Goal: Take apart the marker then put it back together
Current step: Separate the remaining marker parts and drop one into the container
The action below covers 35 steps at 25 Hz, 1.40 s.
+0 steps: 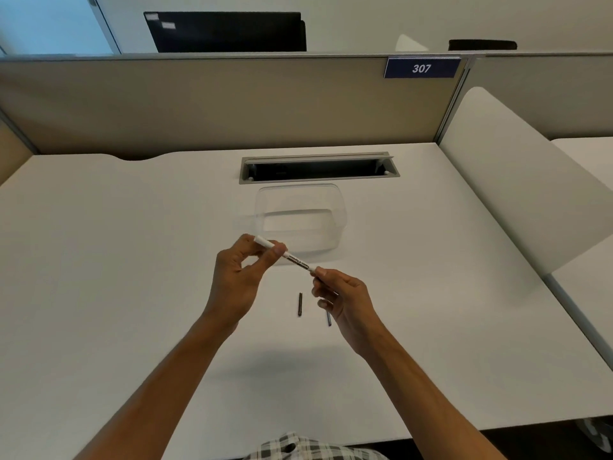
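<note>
— White desk (132,260) in a cubicle, tan partition (199,104) at the back with a blue plate (421,68) reading 307. What sits on the desk from your head camera?

— Beyond my hands, a clear plastic container (300,220) stands empty near the cable slot (318,167) in the desktop. Nearer to me, two thin dark rods lie on the surface: one rod (300,304) between my hands, the other rod (329,318) just beside my right hand, partly hidden by it.

— And the marker?

— I hold the marker (292,257) above the desk, in front of the container, slanted from upper left down to lower right. It is white with a dark printed label along its barrel.

— How are your fingers?

— My left hand (238,280) pinches the upper end between thumb and fingertips, closed narrowly round it. My right hand (341,297) grips the lower end the same way, fingers curled tight. I cannot tell what part sits inside that grip.
</note>
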Available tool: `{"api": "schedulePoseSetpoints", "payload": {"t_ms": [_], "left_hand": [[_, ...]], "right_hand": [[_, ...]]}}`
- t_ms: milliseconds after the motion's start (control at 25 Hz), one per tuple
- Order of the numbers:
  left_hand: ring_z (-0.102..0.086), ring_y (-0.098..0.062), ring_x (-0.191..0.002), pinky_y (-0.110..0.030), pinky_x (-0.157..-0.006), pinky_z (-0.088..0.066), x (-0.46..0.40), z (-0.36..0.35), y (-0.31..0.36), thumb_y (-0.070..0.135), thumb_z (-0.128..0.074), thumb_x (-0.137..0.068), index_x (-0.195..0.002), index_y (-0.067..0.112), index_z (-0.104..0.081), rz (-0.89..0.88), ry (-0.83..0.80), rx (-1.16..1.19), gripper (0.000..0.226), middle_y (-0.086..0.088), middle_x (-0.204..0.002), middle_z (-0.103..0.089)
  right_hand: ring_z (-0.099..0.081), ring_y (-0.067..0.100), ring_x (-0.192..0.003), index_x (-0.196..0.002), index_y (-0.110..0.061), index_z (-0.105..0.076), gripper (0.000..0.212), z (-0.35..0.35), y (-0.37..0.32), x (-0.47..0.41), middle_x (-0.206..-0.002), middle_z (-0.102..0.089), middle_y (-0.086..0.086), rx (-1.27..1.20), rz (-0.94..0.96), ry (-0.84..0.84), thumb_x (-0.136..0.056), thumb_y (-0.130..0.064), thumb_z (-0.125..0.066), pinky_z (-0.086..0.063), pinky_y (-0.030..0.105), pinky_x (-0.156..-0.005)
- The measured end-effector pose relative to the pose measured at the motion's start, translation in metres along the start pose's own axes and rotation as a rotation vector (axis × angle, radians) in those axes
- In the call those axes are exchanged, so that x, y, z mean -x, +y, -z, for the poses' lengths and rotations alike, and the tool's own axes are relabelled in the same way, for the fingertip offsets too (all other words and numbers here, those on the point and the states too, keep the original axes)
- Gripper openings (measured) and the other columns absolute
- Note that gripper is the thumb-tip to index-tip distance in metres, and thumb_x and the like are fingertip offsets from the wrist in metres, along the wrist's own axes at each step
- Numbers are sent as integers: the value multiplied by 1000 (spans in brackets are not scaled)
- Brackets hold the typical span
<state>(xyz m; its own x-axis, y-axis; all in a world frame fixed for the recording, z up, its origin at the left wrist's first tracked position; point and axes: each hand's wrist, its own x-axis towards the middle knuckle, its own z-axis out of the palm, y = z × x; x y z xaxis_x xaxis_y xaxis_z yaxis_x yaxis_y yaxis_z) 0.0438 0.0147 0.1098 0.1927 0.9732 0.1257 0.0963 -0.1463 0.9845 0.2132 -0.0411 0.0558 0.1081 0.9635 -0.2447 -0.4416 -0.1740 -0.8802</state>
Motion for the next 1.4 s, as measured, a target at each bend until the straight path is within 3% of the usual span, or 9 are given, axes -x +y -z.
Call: {"api": "schedulePoseSetpoints", "payload": {"t_ms": [120, 240, 400, 640, 920, 1040, 1160, 1240, 1400], "left_hand": [[-44, -11, -60, -25, -51, -33, 5, 0, -5, 44, -71, -69, -83, 19, -77, 114, -6, 114, 29, -3, -62, -54], [-48, -12, -59, -22, -46, -32, 12, -6, -10, 37, -72, -73, -82, 17, -77, 192, -1, 153, 23, -2, -64, -63], [-53, -12, -62, -21, -48, -37, 19, -16, -21, 27, -69, -82, -84, 17, -77, 315, 64, 174, 12, -1, -70, -70], [-63, -15, -77, -29, -63, -46, 18, -14, -35, 36, -67, -83, -90, 18, -76, 383, 76, 161, 21, -1, -82, -74], [-61, -14, -106, -31, -87, -44, 12, 5, -81, 66, -38, -83, -111, 28, -67, 332, -33, -162, 55, 3, -114, -69], [-46, -19, -129, -32, -102, -36, 20, 24, -114, 60, -46, -86, -126, 24, -57, 154, -93, -657, 54, 1, -136, -54], [-26, -24, -142, -46, -113, -24, 27, 45, -141, 69, -26, -88, -141, 18, -40, 15, -170, -1085, 75, -5, -153, -33], [-16, -23, -145, -49, -116, -16, 30, 55, -153, 75, -8, -82, -147, 19, -29, 3, -196, -1188, 89, -4, -157, -22], [-11, -21, -146, -50, -117, -7, 33, 58, -162, 75, -5, -82, -149, 22, -21, 24, -192, -1204, 87, -2, -159, -16]], "right_hand": [[-62, 8, -61, -82, -16, -80, 30, 2, -1, -2, -69, -66, -4, -84, -64, 79, -61, -37, -81, -42, 19, -53], [-66, 6, -66, -79, -21, -81, 14, 0, 3, -4, -74, -70, -8, -214, -154, 157, -70, -32, -81, -46, 18, -52], [-69, 5, -79, -81, -29, -81, 9, -9, 10, -7, -85, -76, -13, -205, -169, 172, -86, -29, -73, -46, 22, -65], [-71, 2, -92, -87, -28, -80, 9, -17, 14, -9, -94, -78, -11, 1, -121, 193, -82, -35, -76, -47, 28, -78], [-74, 3, -76, -85, -21, -76, 5, -15, 19, -21, -79, -78, -11, 151, -39, 271, -86, -26, -75, -45, 29, -72], [-74, 4, -74, -85, -18, -75, 7, -10, 27, -26, -78, -77, -9, 209, -21, 303, -87, -25, -74, -44, 24, -70], [-74, 7, -76, -85, -18, -75, 7, -8, 32, -31, -80, -78, -5, 291, 25, 311, -87, -25, -74, -46, 16, -70], [-73, 7, -76, -83, -19, -75, 5, -8, 35, -34, -79, -78, -3, 349, 98, 309, -86, -24, -75, -49, 12, -70], [-73, 6, -84, -87, -19, -75, 7, -11, 40, -39, -83, -77, -7, 540, 205, 293, -86, -26, -75, -57, 28, -81]]}}
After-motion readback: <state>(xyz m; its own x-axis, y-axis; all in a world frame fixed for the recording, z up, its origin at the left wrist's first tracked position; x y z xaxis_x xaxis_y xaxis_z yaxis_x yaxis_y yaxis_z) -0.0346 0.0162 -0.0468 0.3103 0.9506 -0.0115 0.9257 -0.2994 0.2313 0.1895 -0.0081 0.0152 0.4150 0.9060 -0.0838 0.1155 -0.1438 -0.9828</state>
